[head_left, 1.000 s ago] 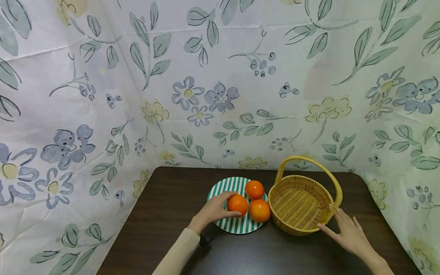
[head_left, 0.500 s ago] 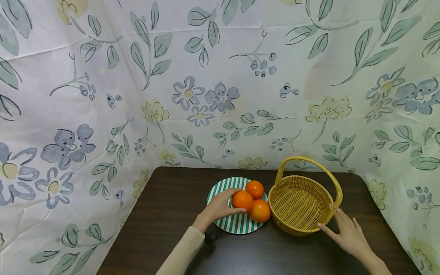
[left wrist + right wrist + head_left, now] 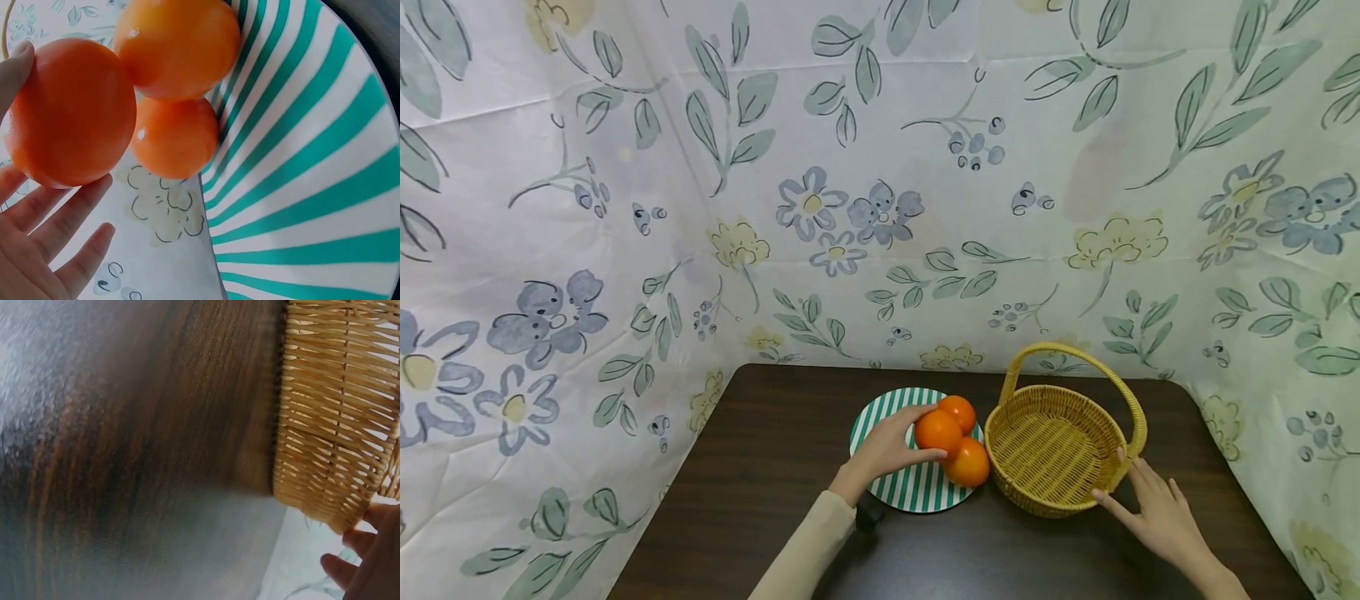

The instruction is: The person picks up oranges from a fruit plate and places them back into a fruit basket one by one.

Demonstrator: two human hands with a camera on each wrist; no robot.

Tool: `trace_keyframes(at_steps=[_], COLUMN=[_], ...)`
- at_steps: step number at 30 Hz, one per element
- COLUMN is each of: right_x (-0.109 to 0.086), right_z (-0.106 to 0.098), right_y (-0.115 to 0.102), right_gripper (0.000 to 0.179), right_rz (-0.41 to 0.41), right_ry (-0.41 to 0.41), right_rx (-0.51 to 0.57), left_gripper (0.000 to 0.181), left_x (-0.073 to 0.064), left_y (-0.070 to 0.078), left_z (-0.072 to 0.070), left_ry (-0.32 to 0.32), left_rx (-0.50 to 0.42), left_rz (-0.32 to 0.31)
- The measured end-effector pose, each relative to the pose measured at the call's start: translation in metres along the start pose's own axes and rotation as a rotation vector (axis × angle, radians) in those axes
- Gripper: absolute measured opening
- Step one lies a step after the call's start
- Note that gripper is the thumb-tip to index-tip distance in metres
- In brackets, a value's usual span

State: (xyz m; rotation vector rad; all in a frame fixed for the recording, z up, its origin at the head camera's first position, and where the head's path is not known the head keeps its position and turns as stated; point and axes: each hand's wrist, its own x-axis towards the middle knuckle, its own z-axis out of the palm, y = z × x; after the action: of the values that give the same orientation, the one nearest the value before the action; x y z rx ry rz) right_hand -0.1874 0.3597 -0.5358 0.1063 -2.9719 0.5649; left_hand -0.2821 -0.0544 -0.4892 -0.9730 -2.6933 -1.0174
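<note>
The nearest orange fruit (image 3: 938,433) sat over the right-hand half of the green-and-white striped plate (image 3: 917,490), pinched by the left hand (image 3: 883,450). That hand reached over the plate from its near left side, thumb on the near side of the fruit and fingers around the far side; in the left wrist view, two fingertips stuck out loosely below it. Whether the fruit bore on the plate or was raised above it could not be told.

A second fruit (image 3: 958,413) stood by the plate's far right edge, and a third (image 3: 967,463) by its near right edge. A cream sleeve (image 3: 811,546) ran down from the left wrist, on the near side of the plate.

Just right of the plate stood a yellow wicker basket (image 3: 1048,446), its arched handle upright. Beyond it, farthest from the plate, the right hand (image 3: 1165,512) touched the basket's side, its fingers extended and thumb spread apart. The dark wooden table (image 3: 782,433) lay beneath the plate; behind rose a flower-printed cloth (image 3: 820,325).
</note>
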Motion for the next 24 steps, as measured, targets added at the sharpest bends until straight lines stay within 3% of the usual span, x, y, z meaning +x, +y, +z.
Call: trace_keyframes(at_steps=[24], right_x=[0.000], right_z=[0.002], right_y=[0.000], right_gripper=[0.090], right_rz=[-0.013], right_ry=[0.045], right_rx=[-0.014], left_gripper=[0.075], left_x=[0.023], left_y=[0.019], left_z=[0.016], left_ry=[0.019], left_rx=[-0.038], left_rz=[0.006])
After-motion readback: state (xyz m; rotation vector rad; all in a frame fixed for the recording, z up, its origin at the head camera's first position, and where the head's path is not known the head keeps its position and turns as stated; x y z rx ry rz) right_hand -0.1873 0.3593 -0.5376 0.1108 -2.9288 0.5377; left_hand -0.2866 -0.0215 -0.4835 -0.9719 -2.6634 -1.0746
